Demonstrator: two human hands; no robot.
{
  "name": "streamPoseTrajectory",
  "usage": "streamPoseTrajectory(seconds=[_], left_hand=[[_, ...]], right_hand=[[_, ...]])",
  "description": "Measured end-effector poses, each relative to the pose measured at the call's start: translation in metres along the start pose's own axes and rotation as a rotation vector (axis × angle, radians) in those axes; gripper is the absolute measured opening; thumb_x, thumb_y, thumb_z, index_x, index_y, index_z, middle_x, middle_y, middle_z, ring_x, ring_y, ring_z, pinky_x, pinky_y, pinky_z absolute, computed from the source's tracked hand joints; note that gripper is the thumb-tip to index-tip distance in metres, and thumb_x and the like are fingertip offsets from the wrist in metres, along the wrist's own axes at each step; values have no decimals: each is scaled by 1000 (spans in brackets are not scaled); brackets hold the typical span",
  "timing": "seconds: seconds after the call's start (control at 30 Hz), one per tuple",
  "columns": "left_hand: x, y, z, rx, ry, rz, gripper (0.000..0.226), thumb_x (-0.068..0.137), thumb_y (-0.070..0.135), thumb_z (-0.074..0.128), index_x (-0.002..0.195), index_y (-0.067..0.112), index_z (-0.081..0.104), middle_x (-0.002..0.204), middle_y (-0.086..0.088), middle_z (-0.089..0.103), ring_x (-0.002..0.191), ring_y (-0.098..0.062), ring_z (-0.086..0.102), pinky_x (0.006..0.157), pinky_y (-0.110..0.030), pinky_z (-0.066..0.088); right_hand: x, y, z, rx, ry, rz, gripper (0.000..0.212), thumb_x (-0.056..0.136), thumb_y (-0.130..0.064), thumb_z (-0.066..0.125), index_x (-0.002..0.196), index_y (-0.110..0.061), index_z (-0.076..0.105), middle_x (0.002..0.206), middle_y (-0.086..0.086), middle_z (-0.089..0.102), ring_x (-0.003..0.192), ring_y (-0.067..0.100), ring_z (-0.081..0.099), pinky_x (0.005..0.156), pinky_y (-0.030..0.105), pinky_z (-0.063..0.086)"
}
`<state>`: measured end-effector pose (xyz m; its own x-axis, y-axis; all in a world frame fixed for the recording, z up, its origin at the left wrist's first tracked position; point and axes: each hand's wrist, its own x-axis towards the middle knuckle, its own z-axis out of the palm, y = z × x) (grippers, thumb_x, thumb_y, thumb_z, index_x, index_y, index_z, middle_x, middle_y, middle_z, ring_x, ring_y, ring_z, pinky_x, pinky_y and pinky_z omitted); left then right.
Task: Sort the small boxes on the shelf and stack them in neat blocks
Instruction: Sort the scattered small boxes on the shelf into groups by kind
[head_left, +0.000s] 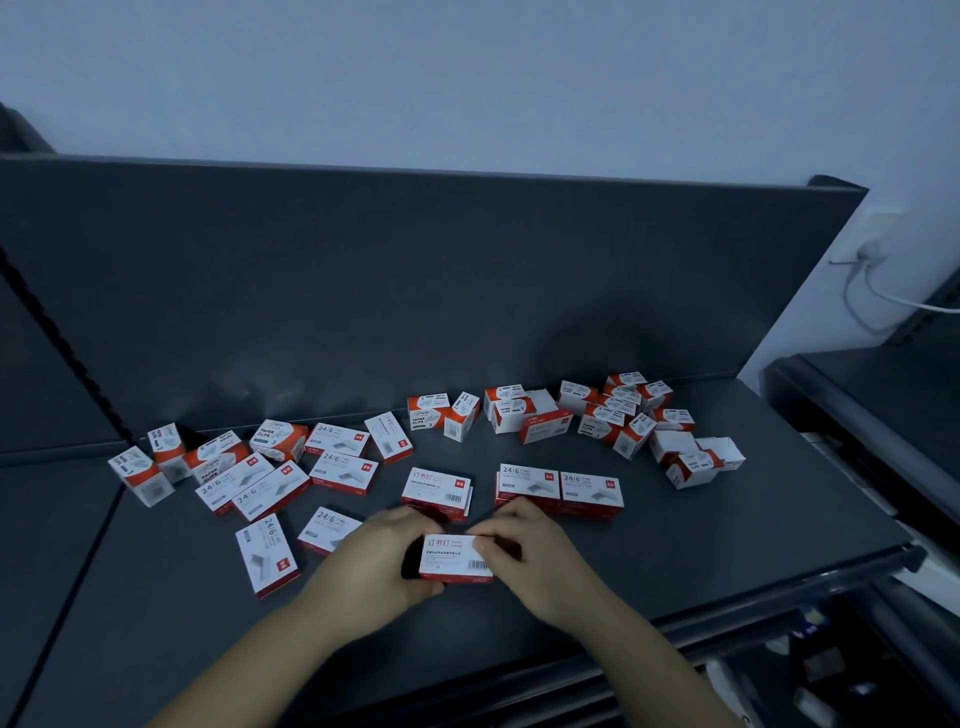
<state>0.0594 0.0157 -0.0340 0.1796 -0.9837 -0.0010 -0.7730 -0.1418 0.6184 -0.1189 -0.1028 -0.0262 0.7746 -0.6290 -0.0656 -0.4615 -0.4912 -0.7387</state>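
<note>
Both my hands hold one flat white-and-red staple box (453, 558) just above the dark shelf (727, 545), barcode side up. My left hand (374, 561) grips its left end and my right hand (524, 551) pinches its right end. Just behind it lies a short stack of the same boxes (437, 491), and to the right two staple stacks (561, 488) stand side by side. More staple boxes (311, 478) lie scattered at the left. Smaller paper-clip boxes are jumbled at the far left (156, 462), the back middle (441, 413) and the back right (628, 410).
The shelf's dark back panel (415, 286) rises behind the boxes. Its front lip (779, 603) runs close to my forearms. A second shelf unit (872, 415) stands to the right, with a white cable (883, 296) on the wall above it.
</note>
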Motion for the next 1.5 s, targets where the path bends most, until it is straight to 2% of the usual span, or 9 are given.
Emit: streamPoseTrajectory(seconds=[0.23, 0.4, 0.57, 0.67, 0.77, 0.83, 1.03, 1.27, 1.5], left_hand=[[9, 8, -2, 159, -40, 4, 38, 77, 42, 72, 112, 35, 59, 112, 18, 54, 106, -2, 48, 89, -24, 45], [16, 23, -13, 344, -143, -41, 54, 75, 53, 71, 123, 35, 53, 123, 14, 54, 114, -8, 47, 93, -26, 43], [36, 54, -33, 316, 127, 41, 44, 80, 64, 60, 113, 33, 59, 110, 17, 58, 101, -5, 55, 80, -23, 45], [61, 63, -25, 251, 137, 104, 40, 85, 50, 63, 119, 30, 58, 117, 14, 59, 108, -8, 55, 89, -25, 44], [87, 67, -4, 304, 15, 107, 59, 84, 50, 64, 137, 32, 44, 136, 11, 50, 125, -12, 45, 107, -34, 34], [100, 67, 9, 361, -72, 84, 70, 84, 50, 63, 145, 32, 35, 144, 9, 43, 132, -15, 38, 111, -38, 26], [115, 64, 27, 462, -135, 51, 58, 91, 35, 61, 144, 29, 37, 139, 3, 48, 130, -19, 41, 109, -40, 24], [118, 63, 28, 482, -133, 35, 53, 92, 35, 61, 141, 29, 42, 135, 4, 50, 125, -19, 45, 106, -39, 26], [105, 66, 17, 387, 11, 17, 52, 92, 36, 61, 141, 33, 42, 134, 8, 52, 124, -15, 45, 107, -35, 25]], right_hand=[[1, 6, 5, -231, 74, -150, 23, 98, -30, 52, 111, -21, 68, 106, -8, 53, 98, 6, 52, 85, 20, 43], [-4, 11, -17, -185, 203, -199, 19, 95, -23, 58, 111, -20, 69, 105, -10, 61, 100, 2, 54, 90, 15, 42], [-3, 35, -70, -321, 402, -81, 17, 92, -20, 62, 108, -19, 69, 108, -7, 59, 105, 10, 50, 90, 27, 44], [2, 44, -89, -413, 259, 32, 38, 92, -34, 61, 129, -27, 56, 131, -9, 47, 124, 10, 36, 105, 29, 37], [8, 48, -93, -518, 50, 123, 66, 90, -44, 61, 148, -31, 33, 150, -8, 34, 139, 15, 25, 115, 41, 29], [12, 52, -92, -580, -22, 160, 69, 92, -41, 59, 152, -31, 26, 154, -7, 30, 142, 18, 24, 116, 44, 26], [14, 66, -91, -545, -17, 125, 60, 96, -29, 58, 150, -26, 32, 148, -2, 40, 131, 19, 37, 112, 36, 32], [15, 71, -98, -490, -37, 100, 64, 93, -30, 64, 150, -22, 36, 142, 1, 46, 131, 18, 39, 106, 26, 30], [14, 56, -108, -503, 30, 16, 61, 92, -33, 65, 147, -23, 39, 141, -1, 49, 129, 17, 42, 108, 33, 36]])
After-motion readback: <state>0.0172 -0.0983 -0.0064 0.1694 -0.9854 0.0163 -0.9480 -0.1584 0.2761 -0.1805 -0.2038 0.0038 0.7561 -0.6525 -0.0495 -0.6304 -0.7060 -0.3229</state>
